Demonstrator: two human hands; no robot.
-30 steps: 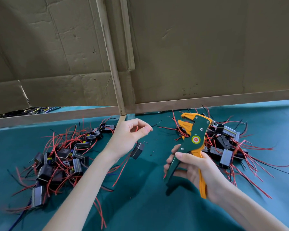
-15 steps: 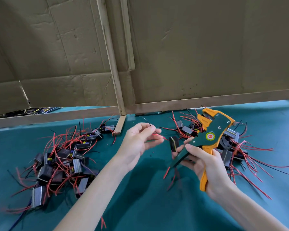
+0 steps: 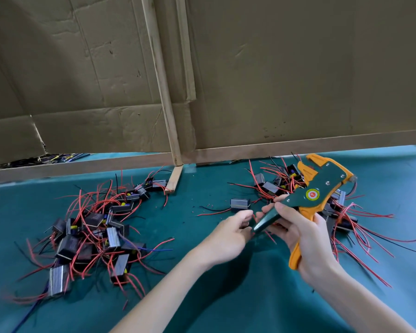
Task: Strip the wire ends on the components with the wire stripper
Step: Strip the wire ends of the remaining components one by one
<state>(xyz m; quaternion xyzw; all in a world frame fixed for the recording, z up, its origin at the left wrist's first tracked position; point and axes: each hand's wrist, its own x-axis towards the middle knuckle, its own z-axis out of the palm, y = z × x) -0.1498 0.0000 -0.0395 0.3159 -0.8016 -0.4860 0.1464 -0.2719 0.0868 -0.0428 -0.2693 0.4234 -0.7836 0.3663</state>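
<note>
Filling the lower right of the frame, the wire stripper (image 3: 320, 188) is gripped in the right hand (image 3: 308, 239), with the fingers curled round its dark green handle and the orange handle lying against the palm. The two handles are spread apart, and the orange head of the tool is pointed toward the upper right, above the bench (image 3: 250, 296). The left hand (image 3: 228, 236) is held at centre frame, just beside the tip of the green handle, with its fingers loosely curled. Whether anything is pinched between them cannot be told, since that area is blurred.

One component (image 3: 240, 203), a small dark block, is seen just above the left fingertips, with a red and a black wire trailing from it toward the left. A pile of components (image 3: 91, 231) with tangled red and black wires is spread over the left half of the teal bench cover. A second heap (image 3: 269, 186) lies at the right, partly hidden behind the tool and the right hand, with its red wires fanned out toward the right edge. The upper part of the frame is taken up by a cardboard wall (image 3: 298, 68), against which a wooden strip (image 3: 163, 92) is leaned.
</note>
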